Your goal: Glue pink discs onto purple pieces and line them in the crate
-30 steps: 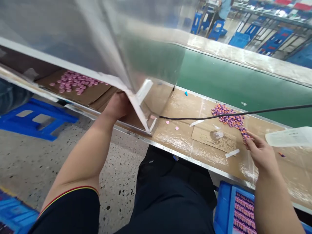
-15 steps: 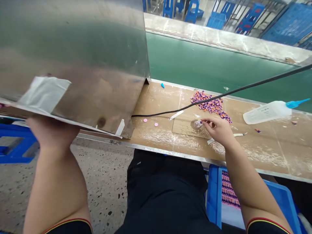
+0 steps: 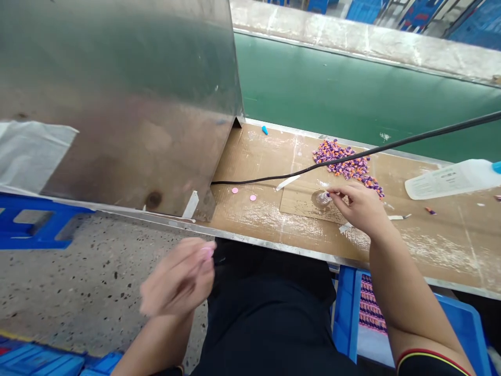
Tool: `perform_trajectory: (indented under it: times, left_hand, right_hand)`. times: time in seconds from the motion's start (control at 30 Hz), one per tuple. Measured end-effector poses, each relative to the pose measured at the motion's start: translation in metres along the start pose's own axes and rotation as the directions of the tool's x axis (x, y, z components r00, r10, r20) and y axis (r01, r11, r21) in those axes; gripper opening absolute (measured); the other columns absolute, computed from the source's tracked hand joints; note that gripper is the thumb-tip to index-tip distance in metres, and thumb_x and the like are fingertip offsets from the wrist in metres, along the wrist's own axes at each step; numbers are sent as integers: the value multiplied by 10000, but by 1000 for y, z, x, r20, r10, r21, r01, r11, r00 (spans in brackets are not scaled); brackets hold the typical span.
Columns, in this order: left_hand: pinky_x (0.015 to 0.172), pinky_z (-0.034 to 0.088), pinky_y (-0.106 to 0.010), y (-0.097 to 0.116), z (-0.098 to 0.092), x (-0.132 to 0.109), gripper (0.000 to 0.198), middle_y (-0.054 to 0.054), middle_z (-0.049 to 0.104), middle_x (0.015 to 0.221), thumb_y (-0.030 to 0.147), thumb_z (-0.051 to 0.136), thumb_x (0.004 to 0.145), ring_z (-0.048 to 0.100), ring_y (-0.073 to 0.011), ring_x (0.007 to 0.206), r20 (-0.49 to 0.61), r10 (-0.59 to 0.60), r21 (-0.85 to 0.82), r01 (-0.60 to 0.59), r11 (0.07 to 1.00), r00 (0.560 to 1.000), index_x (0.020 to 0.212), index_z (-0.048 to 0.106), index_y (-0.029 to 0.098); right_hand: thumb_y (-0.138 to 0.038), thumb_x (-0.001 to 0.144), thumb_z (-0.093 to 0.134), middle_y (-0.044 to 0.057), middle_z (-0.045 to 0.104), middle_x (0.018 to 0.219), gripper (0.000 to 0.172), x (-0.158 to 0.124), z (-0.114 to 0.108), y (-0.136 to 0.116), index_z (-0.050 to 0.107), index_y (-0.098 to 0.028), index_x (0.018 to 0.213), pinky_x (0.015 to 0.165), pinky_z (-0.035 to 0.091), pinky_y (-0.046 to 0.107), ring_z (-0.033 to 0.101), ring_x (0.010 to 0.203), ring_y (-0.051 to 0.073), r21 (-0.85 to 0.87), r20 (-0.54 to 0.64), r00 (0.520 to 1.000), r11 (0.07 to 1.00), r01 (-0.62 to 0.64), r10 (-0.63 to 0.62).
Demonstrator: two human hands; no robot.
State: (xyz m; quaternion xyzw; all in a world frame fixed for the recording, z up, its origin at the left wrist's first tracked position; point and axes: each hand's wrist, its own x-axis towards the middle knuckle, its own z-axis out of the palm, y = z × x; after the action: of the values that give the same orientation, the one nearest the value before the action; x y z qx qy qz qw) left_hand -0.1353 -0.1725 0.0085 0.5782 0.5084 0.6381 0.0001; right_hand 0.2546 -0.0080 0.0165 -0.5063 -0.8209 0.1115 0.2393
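Observation:
My left hand (image 3: 180, 277), slightly blurred, is in front of the bench edge, pinching a small pink disc (image 3: 207, 253) between thumb and fingertips. Over the bench, my right hand (image 3: 362, 208) has thumb and forefinger closed on a tiny purple piece (image 3: 329, 195). That piece is at a whitish, glue-like blob (image 3: 321, 199) on a flat cardboard sheet (image 3: 295, 204). Just behind the right hand lies a heap of small purple, orange and pink pieces (image 3: 340, 156). Two more pink discs (image 3: 235, 190) rest on the bench left of the sheet.
A large metal housing (image 3: 156, 136) fills the left. A black cable (image 3: 305, 169) crosses above the bench. To the right lies a white squeeze bottle (image 3: 450, 180); a blue tip (image 3: 265, 130) is at the back. Below, a blue crate (image 3: 346, 313) contains rows of purple-pink pieces.
My left hand has come out from beneath the metal housing and moved right, now with a pink disc in its fingers. The right hand stays at the blob. The view has shifted slightly.

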Motion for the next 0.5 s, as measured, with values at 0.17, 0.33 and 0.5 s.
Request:
perform_trajectory:
  times: [0.17, 0.33, 0.5]
  left_hand:
    - [727, 715, -254, 24, 82, -9, 459, -4, 855, 937, 23, 762, 864, 828, -176, 757, 239, -79, -239, 137, 961, 968, 1228, 796, 300]
    - [758, 708, -237, 37, 123, -14, 170, -38, 851, 888, 156, 798, 913, 831, -174, 765, 390, -403, -390, 545, 742, 828, 1048, 850, 244]
    - [751, 707, -282, 43, 148, -19, 164, -62, 839, 843, 349, 868, 887, 817, -185, 746, 468, -531, -425, 707, 565, 706, 989, 862, 221]
  right_hand:
    - [-423, 965, 691, 54, 772, 804, 208, -13, -9, -9, 814, -257, 947, 665, 551, 358, 656, 651, 202, 136, -55, 987, 981, -139, 148]
    - [-525, 874, 839, 39, 763, 784, 290, -42, 5, -36, 752, -248, 860, 567, 562, 293, 688, 650, 182, 641, -121, 920, 737, -215, 374]
    - [-623, 868, 851, 13, 736, 703, 383, -63, 36, -68, 765, -250, 890, 458, 515, 252, 655, 555, 153, 873, -35, 869, 439, -215, 494]
